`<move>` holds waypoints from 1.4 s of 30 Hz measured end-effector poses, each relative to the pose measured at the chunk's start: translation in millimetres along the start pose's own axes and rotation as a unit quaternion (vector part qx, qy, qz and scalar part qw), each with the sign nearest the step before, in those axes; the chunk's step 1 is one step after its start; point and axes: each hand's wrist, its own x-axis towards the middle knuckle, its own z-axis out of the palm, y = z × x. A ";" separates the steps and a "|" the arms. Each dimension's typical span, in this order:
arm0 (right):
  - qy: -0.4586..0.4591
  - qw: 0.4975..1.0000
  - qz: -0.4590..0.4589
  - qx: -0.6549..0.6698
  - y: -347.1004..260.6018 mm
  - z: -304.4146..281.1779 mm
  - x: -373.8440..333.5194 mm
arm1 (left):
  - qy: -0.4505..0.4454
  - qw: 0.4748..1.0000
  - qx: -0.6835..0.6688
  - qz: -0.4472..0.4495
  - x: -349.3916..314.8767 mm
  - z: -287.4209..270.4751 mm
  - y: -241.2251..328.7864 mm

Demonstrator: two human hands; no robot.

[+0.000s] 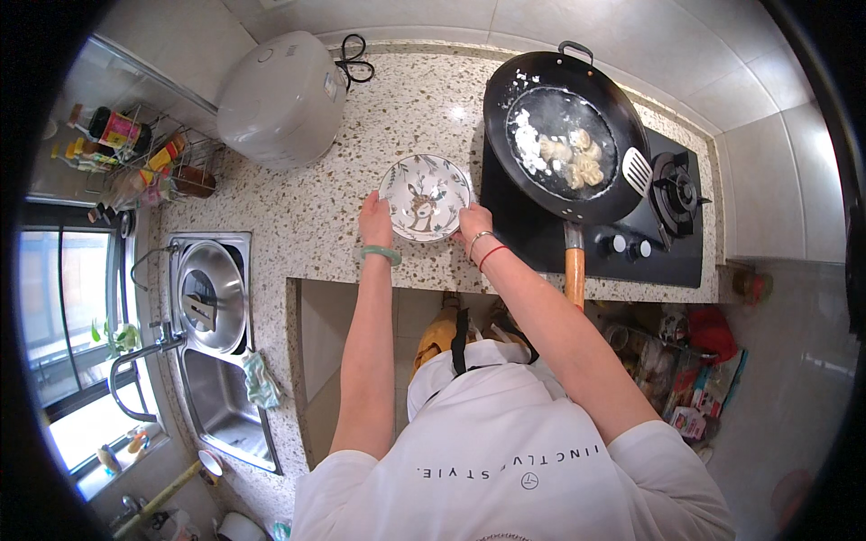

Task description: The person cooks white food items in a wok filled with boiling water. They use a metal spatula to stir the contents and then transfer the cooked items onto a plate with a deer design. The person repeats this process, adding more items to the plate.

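Observation:
A white bowl (442, 212) with a deer and leaf pattern is between my two hands, at the speckled counter left of the stove. My left hand (375, 221) grips its left rim, and my right hand (474, 222) has hold of the lower right rim. The bowl's inside faces up and shows nothing in it. To the right, a black wok (505, 117) with a wooden handle sits on the stove. Several pale dumplings (577, 160) lie in bubbling, foamy water there. A slotted spatula (637, 171) leans over the wok's right edge.
A black gas stove (532, 243) carries the wok, with a bare burner (677, 187) on the right. At the back left stands a white rice cooker (280, 99). A steel sink (225, 406) with a pot lid (209, 298) and a cloth (262, 380) lies left. Bottles fill a wire rack (194, 162).

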 end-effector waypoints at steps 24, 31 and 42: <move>-0.073 0.985 -0.123 -0.095 -85.2 -33.2 -74.2 | -0.114 0.988 -0.106 0.013 -100.2 43.0 81.5; -0.189 0.950 -0.178 0.176 -142.0 -115.3 -175.3 | -0.322 0.913 -0.195 -0.156 -186.2 79.5 89.7; -0.098 0.940 -0.187 0.267 -113.7 -189.0 -168.0 | -0.329 0.909 -0.179 -0.184 -242.7 118.9 81.6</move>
